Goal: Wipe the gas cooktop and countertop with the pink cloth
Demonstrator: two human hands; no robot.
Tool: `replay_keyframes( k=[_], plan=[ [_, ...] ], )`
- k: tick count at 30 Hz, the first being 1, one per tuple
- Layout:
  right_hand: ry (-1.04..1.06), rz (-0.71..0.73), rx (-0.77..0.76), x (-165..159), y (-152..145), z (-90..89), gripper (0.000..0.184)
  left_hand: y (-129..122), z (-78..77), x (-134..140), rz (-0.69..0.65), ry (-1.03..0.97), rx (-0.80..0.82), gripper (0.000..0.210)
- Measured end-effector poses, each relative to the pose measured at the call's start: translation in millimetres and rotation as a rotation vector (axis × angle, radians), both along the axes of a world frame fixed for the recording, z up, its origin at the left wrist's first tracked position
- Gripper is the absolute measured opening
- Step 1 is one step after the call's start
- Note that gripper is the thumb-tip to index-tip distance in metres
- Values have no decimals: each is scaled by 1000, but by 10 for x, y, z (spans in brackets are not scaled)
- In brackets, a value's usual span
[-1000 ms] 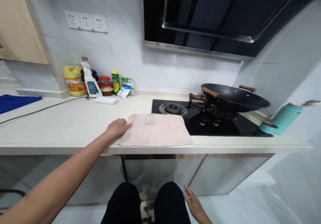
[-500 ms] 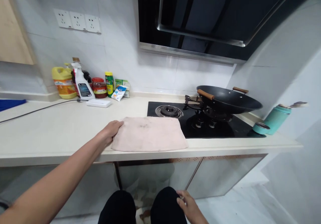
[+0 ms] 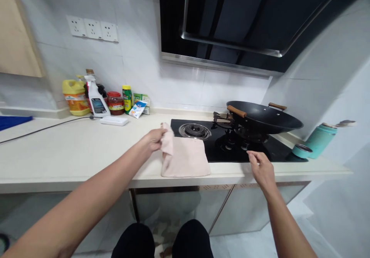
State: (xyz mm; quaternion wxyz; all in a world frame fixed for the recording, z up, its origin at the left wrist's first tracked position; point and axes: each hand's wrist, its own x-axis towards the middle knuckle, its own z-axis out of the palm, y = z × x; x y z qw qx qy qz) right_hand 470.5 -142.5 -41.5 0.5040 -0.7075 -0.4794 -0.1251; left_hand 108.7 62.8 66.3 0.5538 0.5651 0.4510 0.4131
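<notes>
A pale pink cloth (image 3: 186,157) lies near the counter's front edge, its far right part overlapping the black gas stove (image 3: 219,152). My left hand (image 3: 156,139) is closed on the cloth's left end, which is raised and bent over toward the right. The rest of the cloth lies flat. My right hand (image 3: 262,170) hovers at the stove's front edge, right of the cloth and apart from it. Its fingers are drawn together, and nothing shows between them. Just beyond that hand are the stove knobs (image 3: 245,145).
A black wok (image 3: 263,117) with wooden handles sits on the right burner. The left burner (image 3: 195,130) is uncovered. A turquoise flask (image 3: 322,139) and its cup (image 3: 302,150) stand far right. A spray bottle (image 3: 96,100), jars and packets line the back wall. The range hood (image 3: 225,22) hangs above.
My left hand has moved right, lifting the cloth's left end and folding it inward. My right hand has risen from beside my knee to the stove's front edge.
</notes>
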Motion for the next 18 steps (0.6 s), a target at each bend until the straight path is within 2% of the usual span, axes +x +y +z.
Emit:
replay_keyframes(
  k=[4, 7, 10, 14, 18],
  plan=[
    [-95, -34, -172, 154, 363, -117, 41, -258, 8, 536, -312, 23, -28, 17],
    [-175, -88, -296, 153, 411, -252, 39, -366, -58, 641, -435, 98, -9, 35],
    [-247, -119, -347, 134, 387, -297, 37, -314, -142, 543, -410, 171, 60, 41],
    [-317, -158, -411, 108, 386, -279, 34, -164, -239, 387, -311, 302, 197, 35],
    [-344, -183, -421, 66, 391, -265, 33, -163, -316, 403, -266, 459, 404, 35]
  ],
)
